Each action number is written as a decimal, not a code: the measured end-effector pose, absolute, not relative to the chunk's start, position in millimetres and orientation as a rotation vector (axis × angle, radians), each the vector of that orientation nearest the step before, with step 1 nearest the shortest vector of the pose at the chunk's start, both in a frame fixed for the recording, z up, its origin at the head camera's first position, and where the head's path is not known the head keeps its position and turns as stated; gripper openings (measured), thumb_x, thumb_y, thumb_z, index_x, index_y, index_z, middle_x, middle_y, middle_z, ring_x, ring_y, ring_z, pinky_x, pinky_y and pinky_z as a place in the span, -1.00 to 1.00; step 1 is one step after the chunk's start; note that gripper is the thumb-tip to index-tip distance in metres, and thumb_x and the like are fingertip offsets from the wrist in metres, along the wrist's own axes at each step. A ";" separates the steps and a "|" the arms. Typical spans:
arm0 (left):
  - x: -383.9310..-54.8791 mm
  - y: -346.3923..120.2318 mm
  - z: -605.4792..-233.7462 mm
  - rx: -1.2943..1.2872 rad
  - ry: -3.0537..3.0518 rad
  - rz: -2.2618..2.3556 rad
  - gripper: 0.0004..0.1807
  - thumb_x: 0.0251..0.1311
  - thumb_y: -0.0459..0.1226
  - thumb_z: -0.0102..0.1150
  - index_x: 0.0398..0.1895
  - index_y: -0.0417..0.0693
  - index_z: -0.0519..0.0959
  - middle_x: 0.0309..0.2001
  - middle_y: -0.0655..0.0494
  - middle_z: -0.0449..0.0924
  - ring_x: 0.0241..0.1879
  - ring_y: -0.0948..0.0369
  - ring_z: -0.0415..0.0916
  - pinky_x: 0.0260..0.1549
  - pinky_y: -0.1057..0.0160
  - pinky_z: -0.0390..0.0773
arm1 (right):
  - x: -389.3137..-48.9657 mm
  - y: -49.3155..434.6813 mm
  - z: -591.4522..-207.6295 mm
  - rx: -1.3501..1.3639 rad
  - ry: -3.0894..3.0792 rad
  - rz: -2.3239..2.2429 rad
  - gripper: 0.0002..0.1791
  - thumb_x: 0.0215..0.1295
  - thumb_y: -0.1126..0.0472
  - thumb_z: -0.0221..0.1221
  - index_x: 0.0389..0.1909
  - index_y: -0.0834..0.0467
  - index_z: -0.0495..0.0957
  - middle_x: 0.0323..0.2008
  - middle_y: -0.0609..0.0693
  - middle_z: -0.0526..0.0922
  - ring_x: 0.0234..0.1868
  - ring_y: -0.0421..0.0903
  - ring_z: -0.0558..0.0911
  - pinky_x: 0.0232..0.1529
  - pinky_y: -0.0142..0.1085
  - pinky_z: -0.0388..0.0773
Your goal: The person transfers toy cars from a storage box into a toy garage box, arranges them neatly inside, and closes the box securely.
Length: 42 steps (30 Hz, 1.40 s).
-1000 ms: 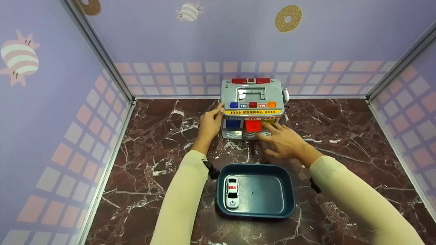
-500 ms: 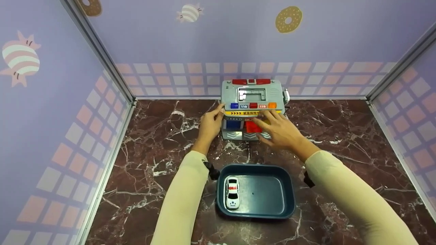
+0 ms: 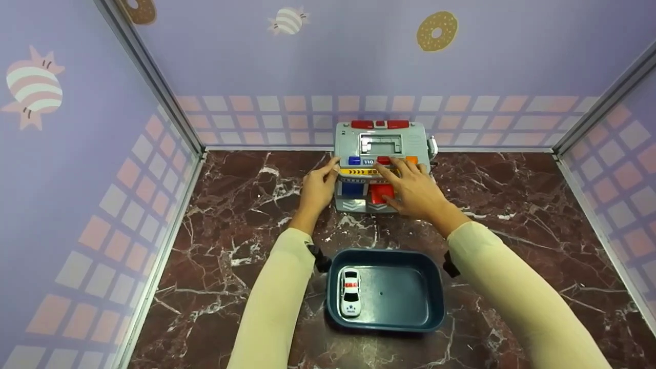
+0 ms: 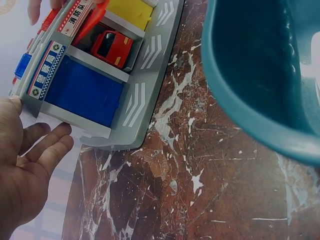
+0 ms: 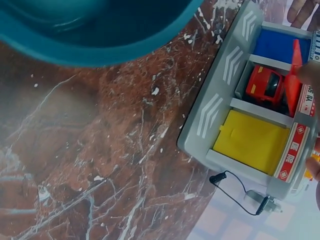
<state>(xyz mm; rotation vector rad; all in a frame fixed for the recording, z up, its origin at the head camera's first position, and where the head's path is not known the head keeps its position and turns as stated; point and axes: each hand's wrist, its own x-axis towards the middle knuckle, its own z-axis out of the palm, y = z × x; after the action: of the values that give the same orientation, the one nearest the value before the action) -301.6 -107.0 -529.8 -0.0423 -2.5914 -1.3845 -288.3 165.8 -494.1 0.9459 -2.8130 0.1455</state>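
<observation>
In the head view a grey toy emergency garage [image 3: 353,141] stands against the back wall. My left hand [image 3: 316,192] is at its left front corner, loosely extended fingers [image 4: 52,145] along the side. My right hand [image 3: 415,190] spreads over the top front edge, fingertips by the red button [image 3: 383,160] and thumb beside the red door [image 3: 380,192]. That door is swung up, and a red toy car [image 5: 260,82] sits in the middle bay. The blue door [image 4: 82,90] and the yellow door [image 5: 252,142] are down. My right palm hides part of the front.
A dark teal tray [image 3: 387,328] lies in front of the garage, between my forearms. In its left side is a white toy police car [image 3: 350,292]. A small toy handset on a black cord [image 5: 230,175] hangs from the garage's right side. Lilac walls [image 3: 353,56] enclose three sides.
My right hand has moved up and left, from the yellow door to the garage's top front edge. The left hand stays at its corner.
</observation>
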 end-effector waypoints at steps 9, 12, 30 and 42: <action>-303.3 -107.0 -529.7 -0.061 -2.597 -1.398 -0.57 0.70 0.00 0.13 0.48 0.22 0.65 0.46 0.02 0.62 0.49 -0.11 0.56 0.54 -0.10 0.49 | -295.7 159.3 -486.8 0.895 -2.843 0.188 0.02 0.27 -0.13 0.57 0.70 -0.15 0.32 0.44 0.35 0.45 0.42 0.42 0.48 0.51 0.32 0.35; -303.3 -107.7 -530.5 -0.057 -2.606 -1.384 -0.57 0.70 0.01 0.12 0.49 0.24 0.65 0.47 0.02 0.61 0.49 -0.12 0.56 0.53 -0.11 0.50 | -297.8 154.8 -488.9 0.891 -2.847 0.143 0.03 0.23 -0.14 0.60 0.68 -0.16 0.34 0.38 0.35 0.45 0.39 0.40 0.47 0.52 0.31 0.33; -303.0 -106.5 -529.2 -0.093 -2.596 -1.296 -0.59 0.69 -0.01 0.14 0.45 0.19 0.69 0.38 -0.08 0.69 0.40 -0.19 0.63 0.44 -0.18 0.57 | -306.9 138.8 -511.6 0.753 -2.809 -0.040 0.09 0.10 -0.15 0.68 0.54 -0.04 0.26 0.38 0.46 0.29 0.37 0.46 0.33 0.39 0.36 0.33; -303.4 -106.3 -531.6 -0.050 -2.613 -1.368 -0.58 0.70 0.00 0.12 0.48 0.24 0.66 0.46 0.01 0.62 0.48 -0.13 0.57 0.52 -0.12 0.51 | -311.3 133.0 -527.2 0.692 -2.721 -0.195 0.05 0.10 -0.22 0.68 0.45 -0.07 0.24 0.32 0.42 0.32 0.31 0.45 0.37 0.24 0.32 0.35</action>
<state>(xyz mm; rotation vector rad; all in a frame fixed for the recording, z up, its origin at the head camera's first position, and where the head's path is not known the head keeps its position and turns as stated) -303.4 -106.3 -531.6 -0.0496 -2.6128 -1.3682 -311.3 133.0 -527.2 0.6925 -2.7207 -0.1945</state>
